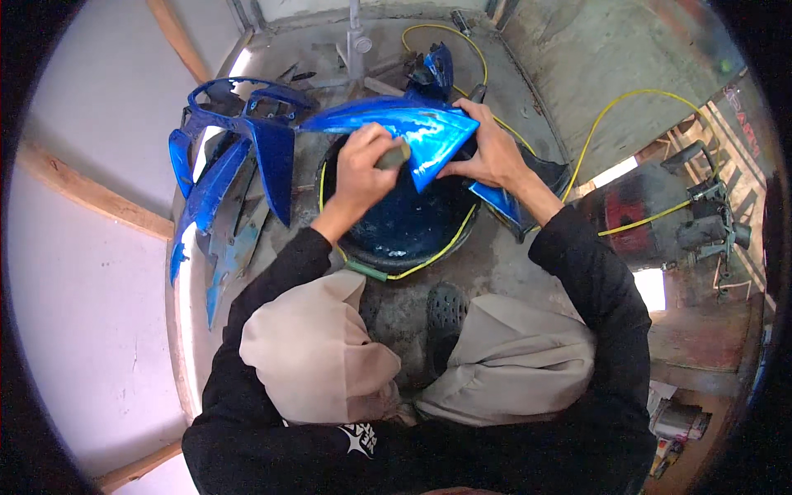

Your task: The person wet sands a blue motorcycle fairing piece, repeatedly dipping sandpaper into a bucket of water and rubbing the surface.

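A glossy blue motorcycle body panel (433,132), wet-looking and pointed at its lower corner, is held above a round black basin (404,235). My right hand (493,153) grips its right end, with the thumb below and fingers over the upper edge. In my closed left hand (365,167) is an olive-green pad (393,157), against or just over the panel's face; whether it touches I cannot tell. Dark liquid seems to lie in the basin. Beside the basin's right rim rests a smaller blue panel piece (498,200).
Several blue fairing parts (272,157) lie at the left by the wall. A yellow hose (615,103) loops around the basin and over to a dark air compressor (639,214) at the right. Behind the basin stands a metal post (355,54). A dark clog (446,313) shows between my knees.
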{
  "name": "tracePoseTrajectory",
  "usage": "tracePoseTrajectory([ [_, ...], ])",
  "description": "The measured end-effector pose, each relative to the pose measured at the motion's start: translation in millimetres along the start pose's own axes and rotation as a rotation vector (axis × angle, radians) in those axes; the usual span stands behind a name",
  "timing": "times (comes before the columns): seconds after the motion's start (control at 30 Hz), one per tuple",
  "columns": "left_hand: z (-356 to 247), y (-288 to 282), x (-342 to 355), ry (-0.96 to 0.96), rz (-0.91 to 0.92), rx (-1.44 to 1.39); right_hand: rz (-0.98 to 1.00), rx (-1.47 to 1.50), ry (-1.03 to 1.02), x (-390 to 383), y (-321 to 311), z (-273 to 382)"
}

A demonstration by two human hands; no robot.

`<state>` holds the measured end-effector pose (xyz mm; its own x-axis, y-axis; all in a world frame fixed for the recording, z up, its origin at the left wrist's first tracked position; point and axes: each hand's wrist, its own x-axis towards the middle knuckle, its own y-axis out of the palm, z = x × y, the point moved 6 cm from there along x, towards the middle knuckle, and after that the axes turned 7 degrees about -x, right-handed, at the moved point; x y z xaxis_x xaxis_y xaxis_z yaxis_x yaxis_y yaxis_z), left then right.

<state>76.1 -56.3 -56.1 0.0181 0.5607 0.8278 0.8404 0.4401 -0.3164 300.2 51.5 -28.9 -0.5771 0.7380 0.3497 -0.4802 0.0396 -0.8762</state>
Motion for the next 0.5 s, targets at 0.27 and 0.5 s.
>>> tracePoseTrajectory([
  [0.27,4.2,1.2,-2.2,-0.041,0.003,0.039,-0.03,0.0,-0.016,-3.0,0.9,2.6],
  [0.5,-13.7,10.7,-7.5,0.269,0.13,-0.111,0.004,-0.014,-0.009,-2.8,1.5,3.6],
])
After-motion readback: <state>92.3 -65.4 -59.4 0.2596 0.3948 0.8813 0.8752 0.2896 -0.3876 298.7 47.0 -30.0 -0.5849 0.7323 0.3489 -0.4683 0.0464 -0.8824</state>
